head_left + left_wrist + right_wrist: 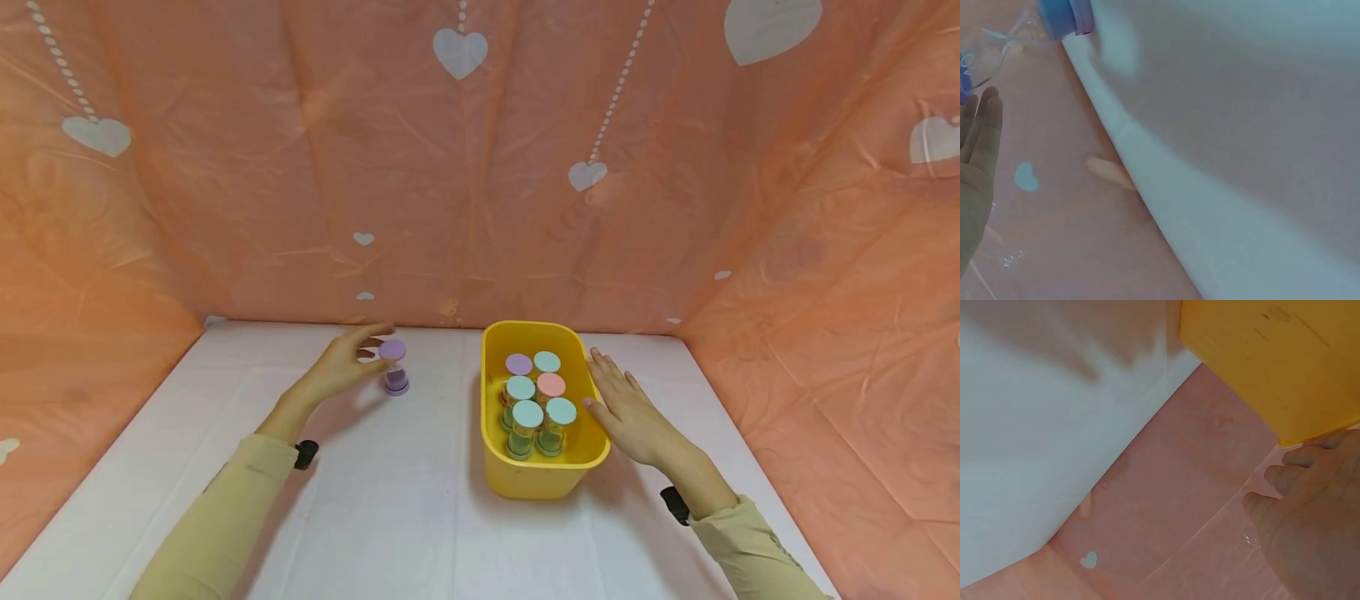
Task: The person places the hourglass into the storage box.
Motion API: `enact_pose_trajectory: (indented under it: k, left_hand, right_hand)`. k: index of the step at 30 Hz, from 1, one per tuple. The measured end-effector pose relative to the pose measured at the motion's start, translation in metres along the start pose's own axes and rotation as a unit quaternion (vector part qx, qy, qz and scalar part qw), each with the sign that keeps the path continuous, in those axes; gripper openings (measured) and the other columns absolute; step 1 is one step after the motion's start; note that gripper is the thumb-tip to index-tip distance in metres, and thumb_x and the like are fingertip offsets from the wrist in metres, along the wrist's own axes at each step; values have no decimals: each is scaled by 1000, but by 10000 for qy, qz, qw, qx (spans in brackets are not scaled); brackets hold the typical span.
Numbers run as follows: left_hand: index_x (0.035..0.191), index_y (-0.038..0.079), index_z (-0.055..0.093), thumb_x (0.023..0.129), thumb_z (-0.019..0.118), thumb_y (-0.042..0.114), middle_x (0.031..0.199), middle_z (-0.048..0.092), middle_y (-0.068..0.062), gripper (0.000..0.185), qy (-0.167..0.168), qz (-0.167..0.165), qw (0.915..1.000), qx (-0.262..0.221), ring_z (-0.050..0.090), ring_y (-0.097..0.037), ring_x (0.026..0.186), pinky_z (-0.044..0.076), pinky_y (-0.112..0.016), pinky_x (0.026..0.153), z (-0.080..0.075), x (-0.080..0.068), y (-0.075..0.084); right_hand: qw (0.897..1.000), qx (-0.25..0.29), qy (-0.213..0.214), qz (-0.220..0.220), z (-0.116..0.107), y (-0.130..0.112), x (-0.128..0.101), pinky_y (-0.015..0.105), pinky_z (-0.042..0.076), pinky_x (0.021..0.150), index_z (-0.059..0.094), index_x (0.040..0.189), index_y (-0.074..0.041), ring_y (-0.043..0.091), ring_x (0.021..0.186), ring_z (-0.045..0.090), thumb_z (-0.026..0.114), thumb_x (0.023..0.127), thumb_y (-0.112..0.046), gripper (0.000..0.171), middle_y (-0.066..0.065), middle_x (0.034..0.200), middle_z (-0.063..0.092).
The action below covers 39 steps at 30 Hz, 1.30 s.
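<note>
A sand timer (pixel 397 379) with purple caps and purple sand stands upright on the left half of the white table. My left hand (pixel 347 360) is at its top cap, thumb on the near side and fingers spread loosely past the far side. The left wrist view shows those fingers (pixel 986 128) nearly straight beside the timer's cap (pixel 965 81). My right hand (pixel 630 412) lies flat, fingers extended, along the right rim of a yellow bin (pixel 540 482). In the right wrist view its fingertips sit against the bin's wall (pixel 1272 362).
Several sand timers stand upright inside the bin, with pale blue caps (pixel 528 414), a pink cap (pixel 551 384) and a purple cap (pixel 518 364). Orange cloth (pixel 420 167) with white hearts hangs behind the white table (pixel 375 517) and along both sides.
</note>
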<state>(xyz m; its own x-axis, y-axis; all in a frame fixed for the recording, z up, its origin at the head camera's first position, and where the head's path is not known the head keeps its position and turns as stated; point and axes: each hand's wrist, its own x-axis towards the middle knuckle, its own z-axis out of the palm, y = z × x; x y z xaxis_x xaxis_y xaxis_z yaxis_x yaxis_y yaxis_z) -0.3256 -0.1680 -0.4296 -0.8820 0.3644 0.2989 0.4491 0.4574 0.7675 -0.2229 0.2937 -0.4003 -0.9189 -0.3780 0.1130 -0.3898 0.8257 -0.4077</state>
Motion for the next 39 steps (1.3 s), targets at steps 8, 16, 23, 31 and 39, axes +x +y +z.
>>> enact_pose_trajectory:
  k: [8,16,23,31,39]
  left_hand:
    - [147,-8,50,92,78,4,142,58,-29,63,-103,-28,9998,-160,61,-46,123,53,-54,102,8,1,-5]
    - [148,-6,50,96,75,9,133,61,-29,59,-101,-349,9993,-113,64,-46,119,54,-53,102,14,-1,-6]
    - [149,-4,50,97,75,12,135,61,-29,60,-77,-580,9979,-273,63,-48,122,55,-54,100,17,-2,-7]
    - [147,-4,51,96,76,10,134,62,-27,59,27,-669,9971,-355,64,-46,122,56,-51,99,19,-1,-6]
    - [146,-1,54,95,77,11,135,62,-26,57,103,-712,9965,-426,67,-42,118,59,-43,96,20,-5,-1]
  right_hand:
    - [10000,-4,-6,11,0,0,0,66,3,125,16,164,3,45,158,9,42,112,-33,68,20,173,10]
    - [10000,39,-51,26,0,0,1,65,2,125,16,164,3,43,158,7,41,112,-34,69,19,173,9]
    - [10000,25,-30,17,0,0,0,65,2,125,16,164,3,44,158,8,42,112,-34,69,20,173,10]
    - [10000,74,-8,-4,-1,-2,-1,66,2,125,16,164,3,44,158,8,41,112,-34,68,20,172,10]
    - [9999,89,87,-69,-1,-4,-3,68,4,123,19,163,4,47,157,11,43,112,-32,67,22,172,13]
